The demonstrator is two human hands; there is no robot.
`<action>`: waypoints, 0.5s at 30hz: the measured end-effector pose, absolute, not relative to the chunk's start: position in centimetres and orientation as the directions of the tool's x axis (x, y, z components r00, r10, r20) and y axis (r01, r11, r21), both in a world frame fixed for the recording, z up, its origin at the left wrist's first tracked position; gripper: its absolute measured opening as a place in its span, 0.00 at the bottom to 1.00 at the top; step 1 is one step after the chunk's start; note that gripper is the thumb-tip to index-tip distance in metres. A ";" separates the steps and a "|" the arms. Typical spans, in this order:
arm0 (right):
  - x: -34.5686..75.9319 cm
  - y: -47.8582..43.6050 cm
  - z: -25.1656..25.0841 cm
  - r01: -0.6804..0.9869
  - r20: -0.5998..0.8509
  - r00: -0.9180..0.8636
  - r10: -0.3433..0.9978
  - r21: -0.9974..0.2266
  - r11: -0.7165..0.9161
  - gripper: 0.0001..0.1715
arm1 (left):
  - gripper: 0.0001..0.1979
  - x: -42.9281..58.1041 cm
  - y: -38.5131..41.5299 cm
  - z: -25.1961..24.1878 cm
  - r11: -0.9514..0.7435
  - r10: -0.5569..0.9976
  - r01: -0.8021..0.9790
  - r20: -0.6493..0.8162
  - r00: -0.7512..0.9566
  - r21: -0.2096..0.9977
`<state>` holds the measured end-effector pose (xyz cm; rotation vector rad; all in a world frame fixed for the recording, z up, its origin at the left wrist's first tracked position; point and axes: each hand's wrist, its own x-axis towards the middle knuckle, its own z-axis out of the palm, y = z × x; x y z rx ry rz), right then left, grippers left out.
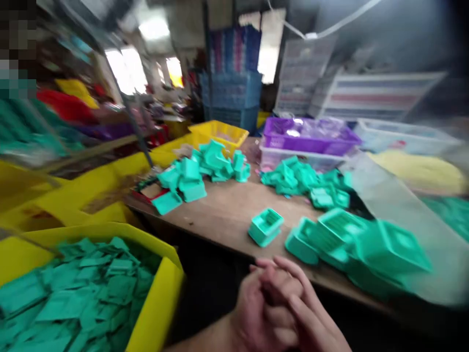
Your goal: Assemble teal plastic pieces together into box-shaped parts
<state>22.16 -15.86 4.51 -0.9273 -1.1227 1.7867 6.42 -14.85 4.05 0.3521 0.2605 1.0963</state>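
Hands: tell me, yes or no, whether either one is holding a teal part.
No: the left hand and right hand are clasped together, holding nothing, below the table edge.

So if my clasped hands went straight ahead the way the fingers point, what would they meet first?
Probably the table edge, then the single teal plastic piece just beyond the hands; blur leaves depth unclear.
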 end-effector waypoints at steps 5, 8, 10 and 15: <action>21.3 -15.7 6.2 -0.446 -0.056 -0.541 0.839 -0.827 -0.342 0.41 | 0.35 7.0 -15.8 4.4 0.524 0.848 -0.850 0.056 0.526 0.049; 20.7 -16.0 6.4 -0.480 -0.037 -0.531 0.847 -0.810 -0.336 0.39 | 0.33 6.6 -15.8 5.0 0.539 0.837 -0.842 0.125 0.533 -0.012; 20.6 -16.3 6.6 -0.477 -0.017 -0.539 0.842 -0.818 -0.321 0.38 | 0.32 6.5 -15.8 5.3 0.547 0.827 -0.837 0.171 0.535 -0.027; 20.5 -16.4 7.2 -0.490 -0.035 -0.546 0.837 -0.797 -0.353 0.35 | 0.32 6.5 -15.8 5.7 0.561 0.806 -0.826 0.257 0.533 -0.045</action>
